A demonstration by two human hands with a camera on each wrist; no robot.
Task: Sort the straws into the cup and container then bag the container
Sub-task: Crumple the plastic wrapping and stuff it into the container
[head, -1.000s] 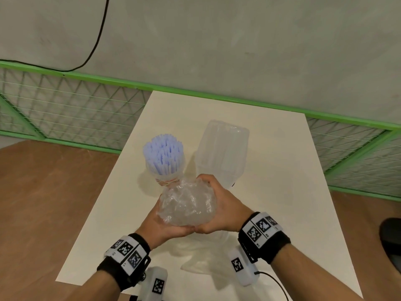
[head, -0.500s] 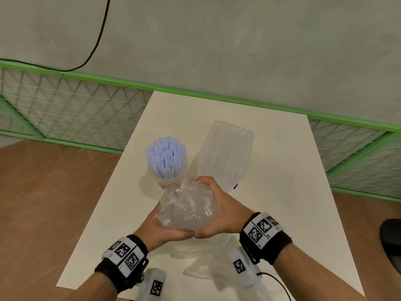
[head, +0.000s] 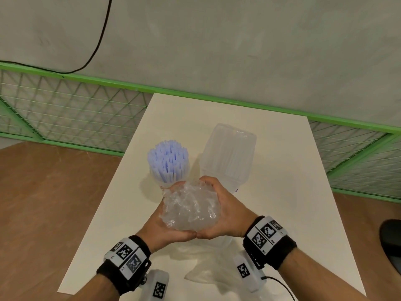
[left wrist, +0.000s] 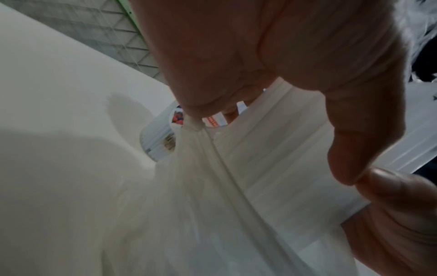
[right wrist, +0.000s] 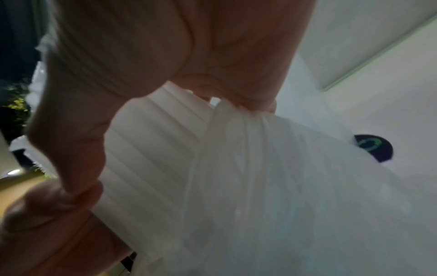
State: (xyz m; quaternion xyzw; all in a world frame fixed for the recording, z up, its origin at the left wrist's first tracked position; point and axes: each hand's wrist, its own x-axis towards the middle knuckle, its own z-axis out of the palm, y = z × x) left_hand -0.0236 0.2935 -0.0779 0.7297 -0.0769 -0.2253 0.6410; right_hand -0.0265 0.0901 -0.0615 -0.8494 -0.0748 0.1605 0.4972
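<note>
your left hand [head: 161, 224] and right hand [head: 225, 216] grip the bunched clear plastic bag [head: 191, 208] between them; spread its mouth wide before lowering over the container [head: 227, 157] just beyond your right fingers.

Bag [head: 192, 210]: the crumpled bunch has been gathered slightly tighter and rounder between the hands.
Hands: left hand [head: 165, 230] and right hand [head: 227, 210] shifted only marginally.

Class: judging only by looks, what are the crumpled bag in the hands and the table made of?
Bag: thin clear plastic film, probably; glossy, see-through, crinkled into sharp creases.
Table: smooth matte cream surface, perhaps laminate or painted board; no grain, hardly any shine.
</note>
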